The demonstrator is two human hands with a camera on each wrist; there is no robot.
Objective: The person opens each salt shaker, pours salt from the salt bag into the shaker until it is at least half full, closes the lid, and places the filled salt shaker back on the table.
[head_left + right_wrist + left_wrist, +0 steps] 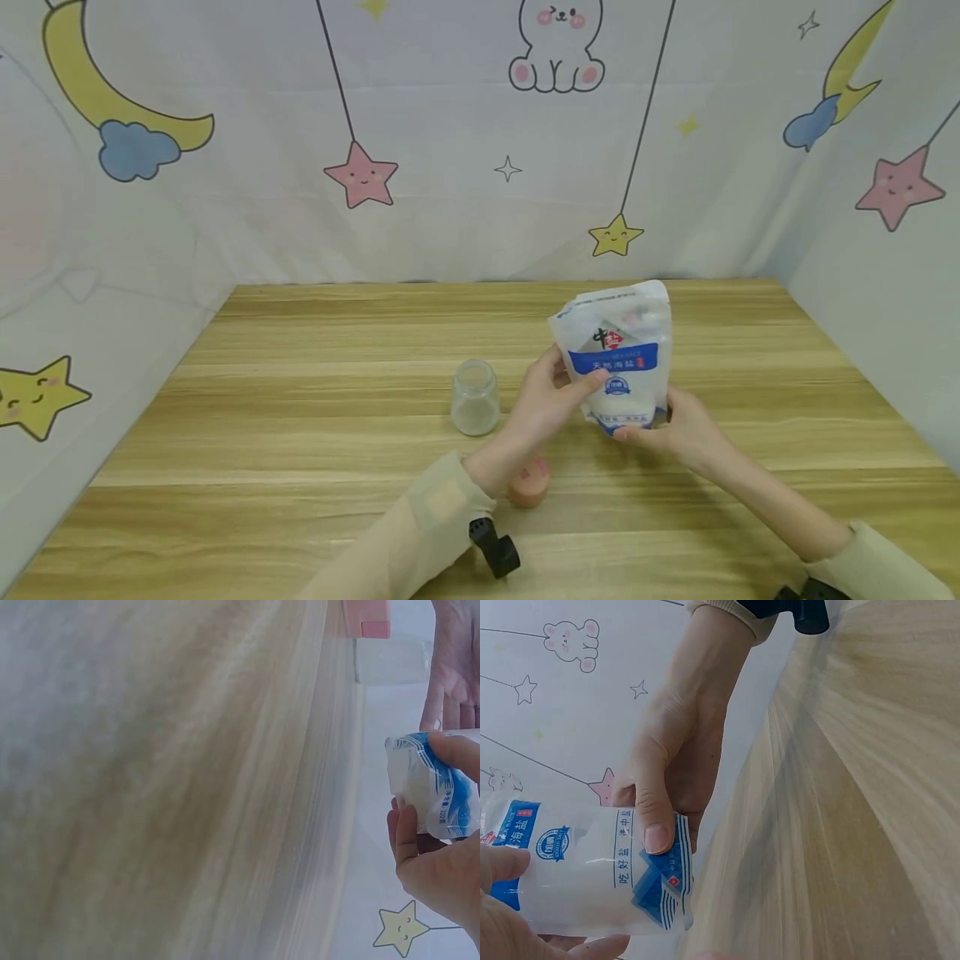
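A white and blue salt bag (618, 358) is held up over the table, slightly tilted, with its printed front towards me. My left hand (551, 392) grips its left side, the thumb lying across the front. At the lower right corner my right hand (682, 429) pinches the bottom, thumb in front; in the left wrist view that thumb presses the striped bottom edge of the salt bag (592, 862). The right wrist view shows fingers of the right hand (442, 877) beneath the bag's base. Both hands' rear fingers are partly hidden.
Left of my left hand stands a lidless glass jar (476, 400) with whitish contents in its lower part. A round pink lid (529, 485) lies beside my left forearm. The wooden table (300, 375) ends at a printed cloth backdrop (450, 225) behind and at the sides.
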